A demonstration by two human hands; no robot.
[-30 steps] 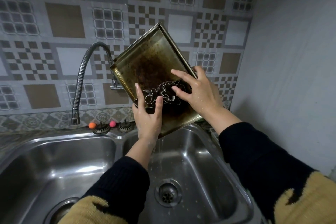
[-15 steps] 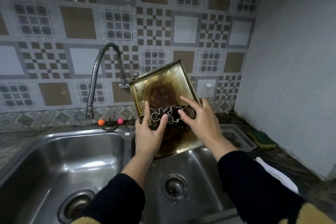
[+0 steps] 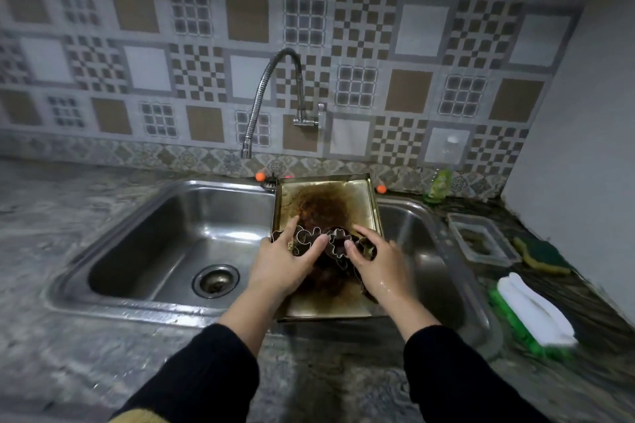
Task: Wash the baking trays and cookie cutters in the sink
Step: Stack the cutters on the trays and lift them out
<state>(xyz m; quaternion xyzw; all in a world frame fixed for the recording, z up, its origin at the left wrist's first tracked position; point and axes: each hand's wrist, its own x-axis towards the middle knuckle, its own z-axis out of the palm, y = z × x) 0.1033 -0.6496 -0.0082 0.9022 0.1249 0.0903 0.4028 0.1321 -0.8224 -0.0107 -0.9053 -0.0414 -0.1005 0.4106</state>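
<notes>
- A double-bowl stainless steel sink (image 3: 113,251) is set into a grey mottled stone counter (image 3: 51,336); a round drain (image 3: 215,281) is seen in the left bowl.
- A flexible ribbed metal tap (image 3: 271,86) is mounted on the patterned tile wall, its spout hanging over the left bowl.
- A rectangular, gold-toned metal baking tray (image 3: 357,196), stained dark brown at its centre, is laid over the right bowl, its near edge at the sink's front rim.
- The left hand (image 3: 285,268) is placed on the tray's left part, fingers loosely curled around thin, shaped metal cookie cutters (image 3: 338,242).
- The cutters are held on the tray between both hands.
- The right hand (image 3: 379,266), wet and glossy, is curled on the cutters from the right.
- On the counter to the right, a clear plastic container (image 3: 481,240), a green-and-yellow sponge (image 3: 541,256) and a white-and-green brush (image 3: 534,314) are seen.
</notes>
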